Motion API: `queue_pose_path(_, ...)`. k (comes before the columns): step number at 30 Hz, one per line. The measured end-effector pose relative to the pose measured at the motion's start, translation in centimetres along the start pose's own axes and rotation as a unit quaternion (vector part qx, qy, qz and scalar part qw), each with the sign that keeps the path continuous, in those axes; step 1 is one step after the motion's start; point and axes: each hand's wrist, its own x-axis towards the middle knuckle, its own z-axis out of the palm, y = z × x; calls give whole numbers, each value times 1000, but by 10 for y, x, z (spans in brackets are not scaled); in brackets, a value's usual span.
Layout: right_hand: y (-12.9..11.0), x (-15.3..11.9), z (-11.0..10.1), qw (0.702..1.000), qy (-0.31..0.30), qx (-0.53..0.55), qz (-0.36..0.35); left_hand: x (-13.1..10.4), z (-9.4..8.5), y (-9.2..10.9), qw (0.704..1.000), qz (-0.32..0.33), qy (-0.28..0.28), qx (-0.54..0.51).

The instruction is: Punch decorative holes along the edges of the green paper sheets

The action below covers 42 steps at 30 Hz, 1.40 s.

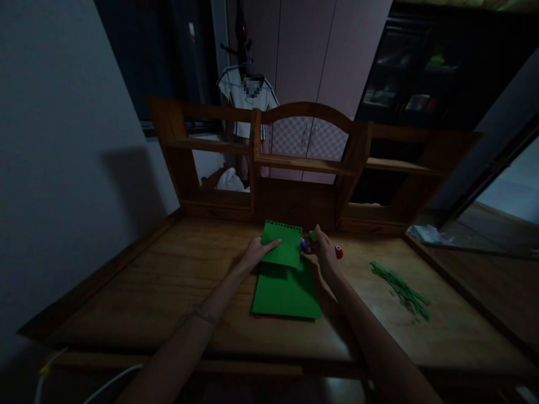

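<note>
A green sheet with a row of holes along its far edge (283,242) is raised above a larger green sheet (286,294) on the wooden desk. My left hand (257,251) grips the raised sheet's left edge, thumb on top and fingers hidden beneath. At its right side is my right hand (323,252), partly curled beside small coloured items, among them a purple one (304,245) and a red ball-like one (339,252). Whether the right fingers hold any of these is too dark to tell. Something pink peeks out under the lower sheet.
A pile of thin green strips (402,289) lies on the right of the desk (168,286). A wooden shelf unit (303,163) stands along the back edge. White cables (113,381) hang at the lower left.
</note>
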Motion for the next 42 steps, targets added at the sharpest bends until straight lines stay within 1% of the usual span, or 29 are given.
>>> queue_pose_path(8, -7, -11, 9, 996, -44, -72, -17, 1, 0, -3, 1000, 4, 5, -1)
queue_pose_path(13, -6, -11, 9, 997, -41, -65, -14, 0, 2, -1, 1000, 7, 5, -6)
queue_pose_path(19, -8, -10, 8, 996, -54, -61, -22, -3, 4, 3, 1000, -5, 4, -3)
queue_pose_path(22, -7, -10, 8, 997, -48, -61, -21, -4, 4, 2, 1000, 1, 0, 3)
queue_pose_path(25, -5, -10, 8, 997, -41, -66, -19, -3, 4, 1, 1000, 13, 0, 3)
queue_pose_path(37, -3, -11, 7, 993, -58, -89, -41, -3, 4, 1, 1000, 20, -7, 6)
queue_pose_path(42, -2, -10, 9, 991, -64, -113, -36, -5, 4, 4, 1000, 11, -5, 7)
